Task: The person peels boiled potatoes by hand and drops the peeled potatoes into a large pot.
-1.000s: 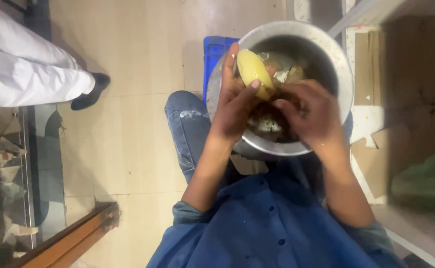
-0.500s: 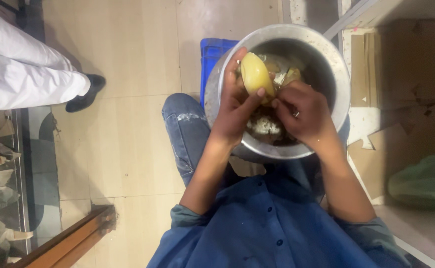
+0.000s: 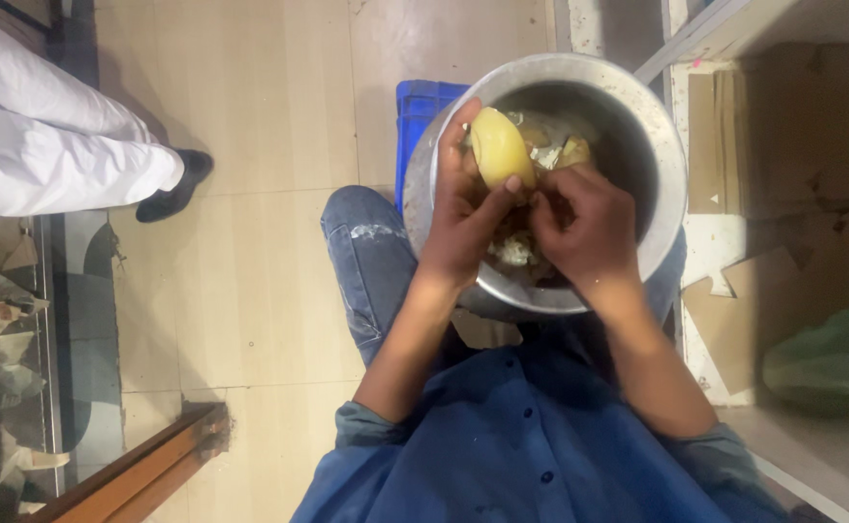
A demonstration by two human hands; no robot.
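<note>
- Yellow potato (image 3: 500, 147), upper centre of the frame, sits gripped in your left hand (image 3: 463, 218) over the pot (image 3: 659, 165).
- Your right hand (image 3: 584, 228) fingers pinch its lower edge.

Potato (image 3: 500, 147): pale yellow, smooth, no pattern. Pot (image 3: 657, 145): dull silver-grey metal, darker inside; contents mixed brown, tan and off-white. Crate (image 3: 415, 126): bright blue. Jeans (image 3: 371, 257): faded blue with a whitish worn patch. Shirt (image 3: 531, 446): plain dark blue, dark buttons. Floor tiles (image 3: 269, 116): beige. Other person's trousers (image 3: 56, 145): white; shoe (image 3: 174, 189): black. Bag (image 3: 826, 363): green.
</note>
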